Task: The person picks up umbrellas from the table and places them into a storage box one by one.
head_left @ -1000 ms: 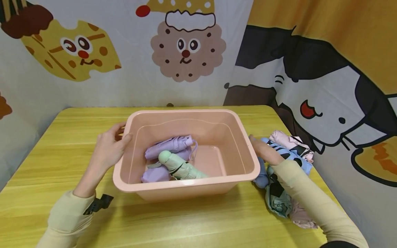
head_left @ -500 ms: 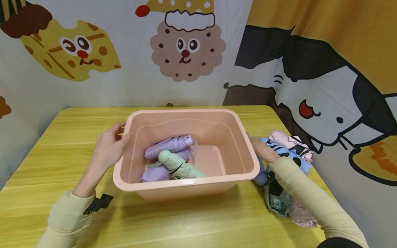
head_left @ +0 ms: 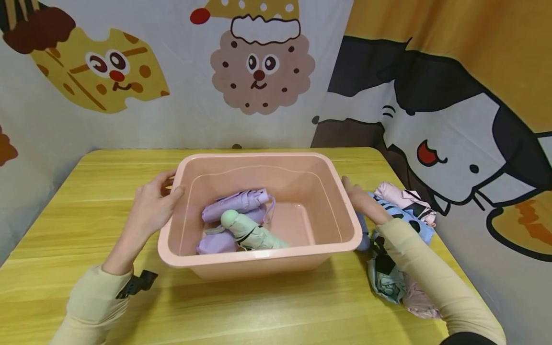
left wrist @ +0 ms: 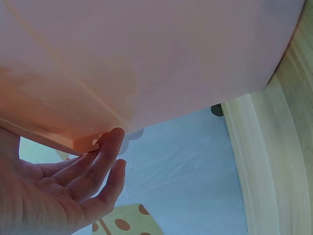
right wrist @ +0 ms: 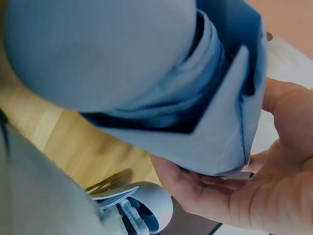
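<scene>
My left hand (head_left: pixel 151 206) grips the left rim of a pink plastic bin (head_left: pixel 258 260), its thumb on top. In the left wrist view, its fingers (left wrist: pixel 110 147) curl beneath the rim. Close to the bin's right side, my right hand (head_left: pixel 366 203) holds a folded blue umbrella (right wrist: pixel 102 54), mostly covered by the hand and bin in the head view. The right wrist view shows fingers and thumb around its cloth end. Inside the bin lie a lilac umbrella (head_left: pixel 237 204), another purple one (head_left: pixel 217 243) and a mint green umbrella (head_left: pixel 254 234) with a round handle end.
Right of the bin, more folded umbrellas crowd the wooden table (head_left: pixel 258 306): a light blue patterned one (head_left: pixel 424 231), a pale pink one (head_left: pixel 390 192), a dark green one (head_left: pixel 388 285) and a dusty pink one (head_left: pixel 418 299). A printed curtain (head_left: pixel 181 129) hangs behind.
My right hand shifts slightly up and away, and the blue umbrella's visible end moves up a little with it. The left hand and the bin keep their places.
</scene>
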`<state>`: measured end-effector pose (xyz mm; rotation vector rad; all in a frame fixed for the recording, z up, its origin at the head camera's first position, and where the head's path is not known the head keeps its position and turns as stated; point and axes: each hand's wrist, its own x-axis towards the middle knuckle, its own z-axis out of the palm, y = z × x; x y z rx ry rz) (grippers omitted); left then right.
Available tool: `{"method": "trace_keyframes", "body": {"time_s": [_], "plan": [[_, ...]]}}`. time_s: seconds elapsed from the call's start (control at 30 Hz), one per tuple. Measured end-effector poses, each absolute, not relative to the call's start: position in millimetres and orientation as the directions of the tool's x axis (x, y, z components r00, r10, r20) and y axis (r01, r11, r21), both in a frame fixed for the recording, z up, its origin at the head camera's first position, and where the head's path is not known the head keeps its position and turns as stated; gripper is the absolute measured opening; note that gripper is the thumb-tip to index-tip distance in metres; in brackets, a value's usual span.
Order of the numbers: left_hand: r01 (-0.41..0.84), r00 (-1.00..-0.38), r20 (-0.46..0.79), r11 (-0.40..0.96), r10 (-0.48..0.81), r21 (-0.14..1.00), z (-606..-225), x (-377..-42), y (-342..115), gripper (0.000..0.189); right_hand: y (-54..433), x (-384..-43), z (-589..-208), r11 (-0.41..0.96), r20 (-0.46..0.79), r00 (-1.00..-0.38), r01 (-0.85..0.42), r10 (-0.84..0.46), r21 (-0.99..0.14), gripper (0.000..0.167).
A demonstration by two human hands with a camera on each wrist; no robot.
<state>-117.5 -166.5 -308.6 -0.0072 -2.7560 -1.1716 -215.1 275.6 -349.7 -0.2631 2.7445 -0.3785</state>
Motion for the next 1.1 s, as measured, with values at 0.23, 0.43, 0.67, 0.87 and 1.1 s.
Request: {"method": "trace_keyframes", "body": {"time_s": [0.23, 0.43, 0.67, 0.87, 1.1], "plan": [[0.062, -0.989, 0.137, 0.689, -0.055, 0.722, -309, -117, -167, 0.054, 278, -222, -348, 0.949, -0.228, -0.963, -0.067, -0.142, -0.308, 0.084], [0.071, -0.988, 0.148, 0.692, -0.053, 0.718, -310, -117, -167, 0.053, 280, -226, -342, 0.929, -0.156, -0.986, 0.0, -0.062, -0.369, 0.092], [0.08, -0.987, 0.155, 0.689, -0.047, 0.72, -310, -117, -167, 0.053, 278, -226, -332, 0.919, 0.006, -1.0, -0.011, -0.009, -0.393, 0.084], [0.076, -0.988, 0.149, 0.688, -0.048, 0.721, -310, -117, -166, 0.053, 275, -223, -323, 0.915, 0.183, -0.983, -0.072, 0.002, -0.398, 0.078], [0.074, -0.988, 0.149, 0.683, -0.051, 0.726, -310, -117, -166, 0.053, 271, -220, -315, 0.898, 0.367, -0.93, -0.179, -0.021, -0.403, 0.073]]}}
